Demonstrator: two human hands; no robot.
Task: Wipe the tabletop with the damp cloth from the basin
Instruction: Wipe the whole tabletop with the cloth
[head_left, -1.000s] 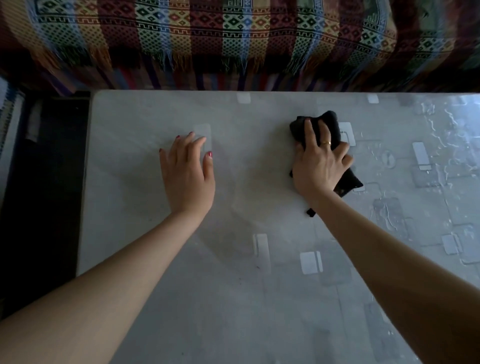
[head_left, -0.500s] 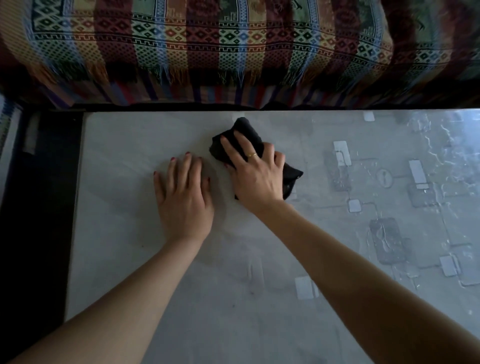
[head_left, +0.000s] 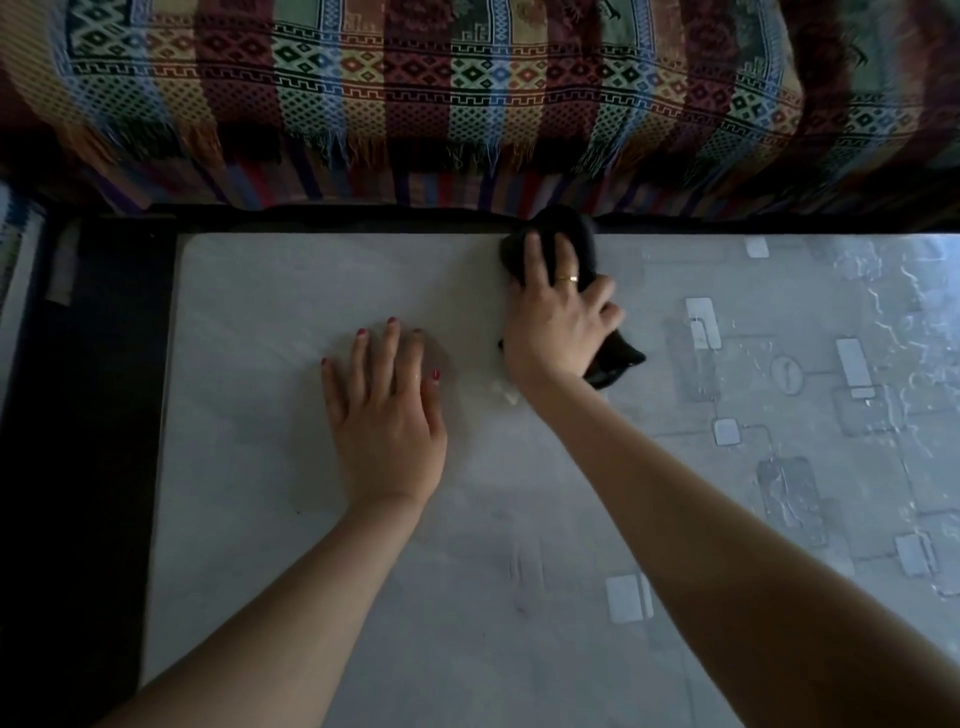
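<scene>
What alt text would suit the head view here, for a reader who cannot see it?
The right hand presses a dark cloth on the far edge of a pale tabletop, while the left hand rests flat beside it. A striped woven blanket hangs beyond the table.

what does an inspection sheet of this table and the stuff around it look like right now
surface: pale tabletop, shiny wet streaks toward its right side
job's things: black cloth bunched at the far edge; basin not in view
clutter: nothing seen
hands: right hand presses on the cloth, fingers bent over it; left hand lies flat on the tabletop, apart from the cloth
cables: nothing seen
surroundings: patterned fringed blanket beyond the far edge; dark floor at the left
</scene>
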